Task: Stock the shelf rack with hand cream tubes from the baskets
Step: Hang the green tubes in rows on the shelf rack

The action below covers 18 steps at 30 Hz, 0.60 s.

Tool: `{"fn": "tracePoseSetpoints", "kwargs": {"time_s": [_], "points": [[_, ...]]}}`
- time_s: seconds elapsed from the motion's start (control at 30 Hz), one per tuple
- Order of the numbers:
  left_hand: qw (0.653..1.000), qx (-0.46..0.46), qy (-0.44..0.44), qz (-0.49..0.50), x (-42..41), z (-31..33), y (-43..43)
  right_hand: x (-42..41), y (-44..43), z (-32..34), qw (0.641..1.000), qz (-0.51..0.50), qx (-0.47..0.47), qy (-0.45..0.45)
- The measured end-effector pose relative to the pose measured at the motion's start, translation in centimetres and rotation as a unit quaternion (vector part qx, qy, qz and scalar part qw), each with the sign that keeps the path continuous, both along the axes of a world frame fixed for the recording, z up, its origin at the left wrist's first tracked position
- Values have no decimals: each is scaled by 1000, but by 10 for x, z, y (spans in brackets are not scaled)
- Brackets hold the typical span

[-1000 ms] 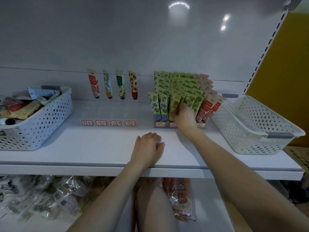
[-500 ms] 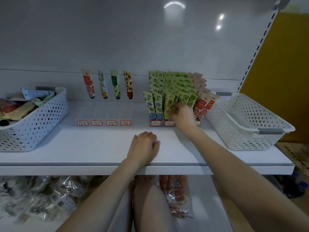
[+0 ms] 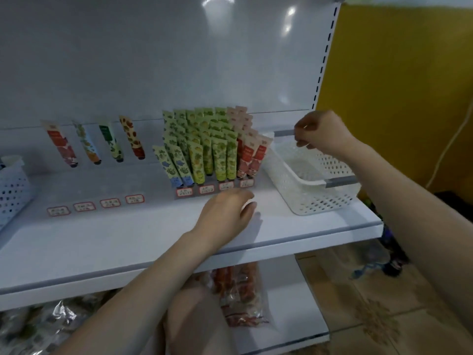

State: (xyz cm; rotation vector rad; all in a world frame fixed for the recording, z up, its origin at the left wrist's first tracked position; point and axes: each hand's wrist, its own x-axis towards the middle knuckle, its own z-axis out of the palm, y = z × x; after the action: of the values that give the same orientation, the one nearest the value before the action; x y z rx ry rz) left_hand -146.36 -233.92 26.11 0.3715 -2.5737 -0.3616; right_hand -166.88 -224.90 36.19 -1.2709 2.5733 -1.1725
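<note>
Green and pink hand cream tubes [image 3: 204, 155] stand mid-shelf, just left of the white perforated plastic basket [image 3: 320, 198]. At its far rim the right hand [image 3: 323, 131] has curled fingers, grip unclear. The left hand [image 3: 225, 213] rests loosely curled on the white shelf [image 3: 102, 239].

A white shelving unit fills the view. Its plain back panel [image 3: 179, 60] carries bright glints of overhead light [image 3: 216, 1] near the top. A slotted upright [image 3: 325, 52] runs down the panel's right edge. To the right stands a mustard-yellow wall [image 3: 396, 73] with a thin pale cord [image 3: 450, 149] hanging along it. The white shelf board [image 3: 102, 252] spans the middle; below it, a lower shelf [image 3: 294, 316] holds plastic-wrapped packets [image 3: 238, 295]. At the near right lies a brownish, faintly patterned floor [image 3: 384, 316].
</note>
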Motion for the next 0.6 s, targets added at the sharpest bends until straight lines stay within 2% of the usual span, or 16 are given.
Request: {"fn": "tracePoseSetpoints", "kwargs": {"time_s": [0.1, 0.17, 0.27, 0.37, 0.53, 0.6], "points": [[998, 6, 28, -51, -42, 30, 16, -41, 17, -8, 992, -8, 124, -36], [997, 11, 8, -77, -74, 45, 23, -63, 18, -13, 982, -8, 180, -57], [986, 23, -121, -108, -120, 59, 29, -85, 13, -17, 970, -3, 226, -90], [962, 17, -243, -126, -157, 63, 32, -98, 5, -23, 961, 12, 252, -113], [890, -8, -438, -123, -191, 62, 34, -107, -6, -40, 957, 24, 275, -88], [864, -13, -487, -124, -200, 58, 33, -107, -9, -44, 954, 30, 291, -71]]}}
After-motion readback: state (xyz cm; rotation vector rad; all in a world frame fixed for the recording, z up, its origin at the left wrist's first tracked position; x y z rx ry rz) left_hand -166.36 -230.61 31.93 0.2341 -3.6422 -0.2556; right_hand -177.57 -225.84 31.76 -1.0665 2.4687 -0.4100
